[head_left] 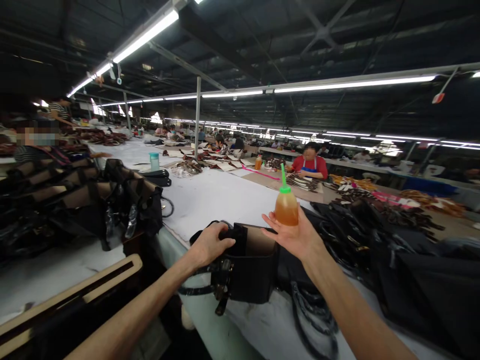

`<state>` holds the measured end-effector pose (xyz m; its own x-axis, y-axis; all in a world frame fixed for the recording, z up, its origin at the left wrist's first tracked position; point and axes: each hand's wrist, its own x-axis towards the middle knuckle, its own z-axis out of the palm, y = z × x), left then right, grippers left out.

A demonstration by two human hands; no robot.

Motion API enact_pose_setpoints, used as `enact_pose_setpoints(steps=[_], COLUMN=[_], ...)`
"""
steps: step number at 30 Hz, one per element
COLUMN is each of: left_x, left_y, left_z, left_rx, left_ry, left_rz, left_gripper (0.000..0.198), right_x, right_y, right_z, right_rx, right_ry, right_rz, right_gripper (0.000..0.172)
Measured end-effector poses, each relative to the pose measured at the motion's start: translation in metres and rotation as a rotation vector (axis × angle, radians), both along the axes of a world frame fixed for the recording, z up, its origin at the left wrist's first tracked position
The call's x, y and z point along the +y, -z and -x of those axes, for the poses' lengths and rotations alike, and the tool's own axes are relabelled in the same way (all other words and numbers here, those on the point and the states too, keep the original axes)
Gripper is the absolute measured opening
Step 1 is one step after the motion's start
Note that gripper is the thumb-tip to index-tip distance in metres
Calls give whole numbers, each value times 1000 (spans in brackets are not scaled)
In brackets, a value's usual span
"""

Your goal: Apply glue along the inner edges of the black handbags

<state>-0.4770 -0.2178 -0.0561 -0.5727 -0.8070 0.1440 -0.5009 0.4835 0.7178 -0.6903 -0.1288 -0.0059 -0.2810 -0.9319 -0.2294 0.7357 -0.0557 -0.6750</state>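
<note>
A black handbag [252,275] sits on the table's near edge, its top open and its tan lining showing. My left hand [210,243] lies at the bag's left upper edge, fingers curled over the black material and thumb pointing right; the fingertips are partly hidden. Above the bag's right side, my right hand [296,237] holds a squeeze bottle [287,209] upright. The bottle is translucent, with amber liquid inside and a green cap and nozzle. Its base rests in the palm, with some fingers stretched out to the left. A black strap with buckles [224,277] hangs at the bag's left.
Black bags [93,200] stand crowded on the left. More black bag pieces [356,235] are piled on the right. A teal-lidded jar [154,161] stands on the white tabletop [225,195]. Across the table sits a person in red [309,164]; another person [37,142] is at far left.
</note>
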Motion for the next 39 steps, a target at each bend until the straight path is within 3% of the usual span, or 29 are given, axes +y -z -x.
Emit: enact_pose_setpoints(steps=[7, 15, 20, 24, 28, 33, 36, 39], left_x=[-31, -59, -56, -49, -49, -57, -68, -79], left_y=[-16, -28, -18, -10, -10, -8, -2, 9], left_z=[24, 29, 37, 46, 51, 53, 47, 38], left_rx=[-345, -425, -501, -624, -681, -623, -491, -332], left_ry=[135, 174, 127, 52, 71, 107, 213, 315], left_rz=[-134, -136, -154, -38, 62, 106, -39, -199], left_gripper=[50, 43, 62, 80, 83, 63, 38, 26], right_x=[21, 35, 27, 9, -5, 3, 13, 18], right_y=[5, -3, -10, -10, -2, 4, 6, 8], right_z=[-3, -32, -42, -28, -18, -22, -19, -13], right_rx=[-29, -69, -75, -17, -1, -20, -7, -26], right_ry=[-110, -136, -143, -106, -148, -135, -83, -36], right_rz=[-4, -143, -126, -89, -127, -114, -115, -120], right_gripper=[36, 43, 46, 40, 38, 39, 39, 35])
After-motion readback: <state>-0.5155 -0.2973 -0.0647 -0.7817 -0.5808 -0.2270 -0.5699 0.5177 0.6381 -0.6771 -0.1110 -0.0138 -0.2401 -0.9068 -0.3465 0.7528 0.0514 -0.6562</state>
